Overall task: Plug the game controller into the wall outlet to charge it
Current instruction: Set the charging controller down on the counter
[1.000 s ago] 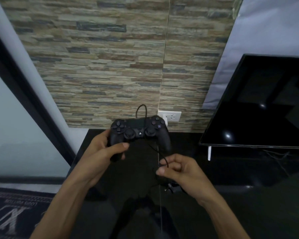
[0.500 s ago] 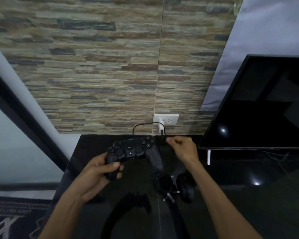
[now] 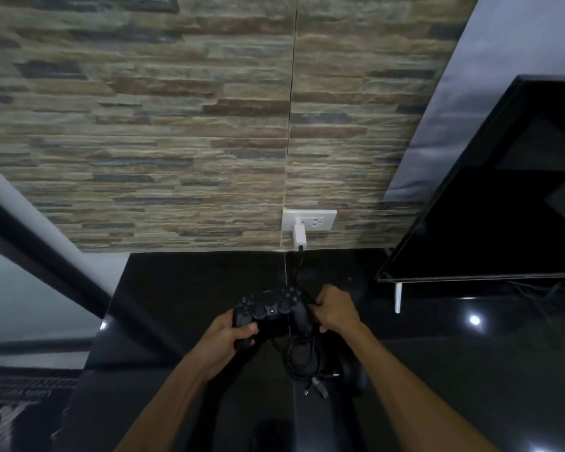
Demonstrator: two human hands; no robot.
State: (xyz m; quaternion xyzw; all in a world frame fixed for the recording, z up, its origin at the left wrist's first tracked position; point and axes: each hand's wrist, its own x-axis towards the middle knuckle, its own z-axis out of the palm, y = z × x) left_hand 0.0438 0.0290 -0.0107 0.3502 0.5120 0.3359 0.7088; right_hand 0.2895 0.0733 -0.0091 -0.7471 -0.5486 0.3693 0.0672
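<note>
Controller (image 3: 269,313) between both hands (left (image 3: 224,337), right (image 3: 335,309)).

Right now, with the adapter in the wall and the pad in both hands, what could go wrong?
1. The thin black cable runs from the white charging adapter in the white wall outlet toward the right hand; pulling the black game controller back could tug the adapter loose.
2. The left hand grips one handle only, so the controller might slip.
3. Coiled spare cables on the glossy black tabletop might snag.
</note>
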